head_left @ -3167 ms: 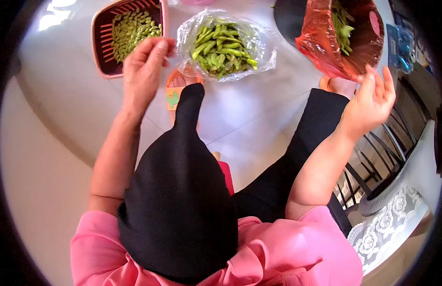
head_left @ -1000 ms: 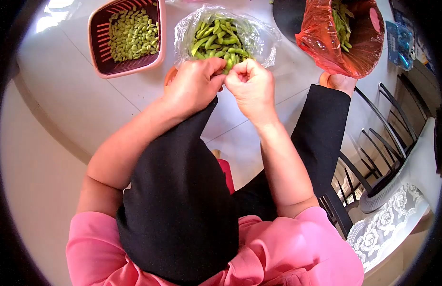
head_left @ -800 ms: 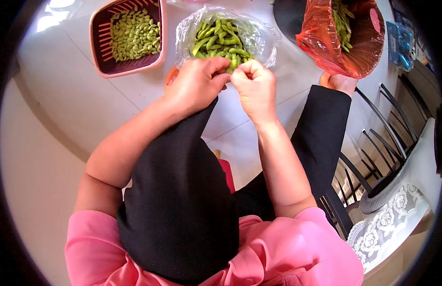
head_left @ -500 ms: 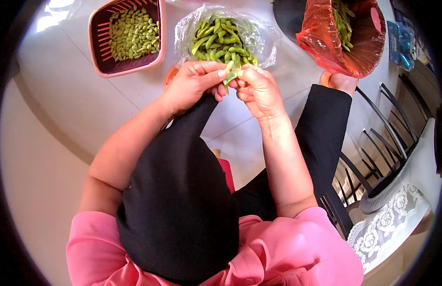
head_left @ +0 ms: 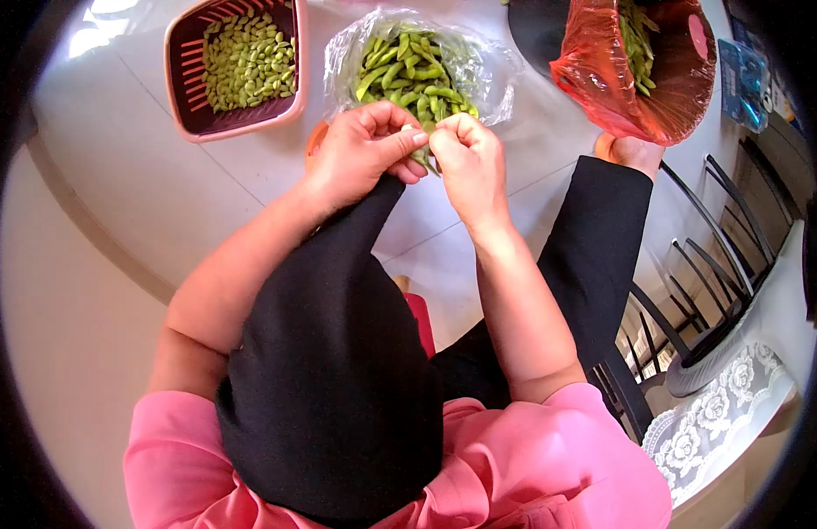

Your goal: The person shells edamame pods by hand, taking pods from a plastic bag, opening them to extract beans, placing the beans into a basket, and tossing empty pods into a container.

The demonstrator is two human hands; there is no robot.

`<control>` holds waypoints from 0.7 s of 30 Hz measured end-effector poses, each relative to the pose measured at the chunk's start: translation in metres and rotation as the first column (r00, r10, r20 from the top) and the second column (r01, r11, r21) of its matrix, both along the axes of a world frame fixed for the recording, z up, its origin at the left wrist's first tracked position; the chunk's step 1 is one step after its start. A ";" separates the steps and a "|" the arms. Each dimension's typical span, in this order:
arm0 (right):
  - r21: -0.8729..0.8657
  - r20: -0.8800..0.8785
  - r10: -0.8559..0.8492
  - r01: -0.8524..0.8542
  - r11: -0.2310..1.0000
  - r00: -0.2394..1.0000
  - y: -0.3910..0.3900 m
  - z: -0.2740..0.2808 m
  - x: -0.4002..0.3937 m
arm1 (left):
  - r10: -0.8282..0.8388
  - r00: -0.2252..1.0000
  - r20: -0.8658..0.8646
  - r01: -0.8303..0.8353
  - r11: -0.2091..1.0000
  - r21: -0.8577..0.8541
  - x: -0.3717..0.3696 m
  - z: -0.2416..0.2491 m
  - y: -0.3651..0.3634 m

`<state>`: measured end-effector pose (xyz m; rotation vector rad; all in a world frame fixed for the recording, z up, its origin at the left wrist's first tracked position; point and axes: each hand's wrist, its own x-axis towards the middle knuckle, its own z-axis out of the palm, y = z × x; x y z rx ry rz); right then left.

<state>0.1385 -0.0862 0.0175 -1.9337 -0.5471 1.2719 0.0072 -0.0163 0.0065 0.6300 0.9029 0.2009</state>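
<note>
My left hand [head_left: 360, 154] and my right hand [head_left: 468, 163] meet above my left knee, both pinching one green edamame pod [head_left: 424, 155] between their fingertips. Just beyond them a clear plastic bag [head_left: 488, 75] lies on the floor, full of whole green pods. A pink slotted basket [head_left: 197, 123] at the far left holds several shelled beans. A red plastic bag [head_left: 593, 79] at the far right holds empty pods.
I sit with black trousers [head_left: 338, 353] and a pink top [head_left: 514, 476] over a pale tiled floor [head_left: 144, 203]. An orange sandal [head_left: 313, 137] peeks out under my left hand. A black chair frame [head_left: 717, 238] and a lace-covered surface [head_left: 734, 397] stand at the right.
3.2 s ago my left hand was over the pink basket and my right hand at the red bag. Both have since come together on a pod and keep working it.
</note>
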 end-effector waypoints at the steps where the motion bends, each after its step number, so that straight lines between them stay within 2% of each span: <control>1: 0.018 0.058 -0.004 0.003 1.000 0.998 0.000 -0.004 -0.001 | -0.008 1.000 -0.025 0.009 0.999 0.033 0.000 -0.001 0.000; 3: 0.055 0.190 0.039 -0.050 0.997 0.981 0.002 -0.004 -0.005 | -0.017 0.999 -0.048 0.020 0.997 0.069 0.000 -0.004 0.003; 4: 0.055 0.190 0.038 -0.049 0.997 0.981 0.002 0.000 -0.008 | 0.024 0.996 -0.091 -0.015 0.995 0.100 -0.001 -0.007 0.002; 6: 0.062 -0.022 0.050 -0.049 0.997 0.999 0.002 0.012 -0.014 | 0.066 0.989 -0.131 -0.048 0.990 0.131 -0.002 -0.010 0.003; 8: 0.124 -0.020 0.080 -0.077 0.989 0.997 -0.002 0.013 -0.016 | 0.067 0.982 -0.176 -0.035 0.984 0.176 -0.003 -0.009 0.004; 10: 0.018 -0.244 -0.036 0.041 0.999 0.969 -0.003 0.011 -0.013 | 0.101 0.980 -0.171 -0.071 0.982 0.175 -0.003 -0.008 0.002; 14: -0.066 -0.301 -0.016 -0.005 0.998 0.953 -0.001 0.012 -0.007 | 0.178 0.968 -0.176 -0.154 0.978 0.139 -0.003 -0.004 0.001; 16: -0.032 -0.164 0.137 -0.144 0.989 0.977 -0.001 0.011 -0.010 | 0.176 0.973 -0.153 -0.158 0.980 0.118 -0.003 -0.005 0.001; 17: -0.032 -0.164 0.137 -0.144 0.989 0.977 -0.001 0.009 -0.010 | 0.174 0.976 -0.130 -0.161 0.982 0.099 -0.002 -0.005 0.001; 19: 0.018 0.190 0.276 -0.285 0.958 0.942 -0.001 0.004 -0.012 | 0.156 0.981 -0.119 -0.147 0.986 0.079 -0.003 -0.005 0.002; 21: 0.007 0.243 0.291 -0.301 0.954 0.925 0.000 0.004 -0.013 | 0.138 0.985 -0.106 -0.132 0.989 0.060 -0.003 -0.007 0.002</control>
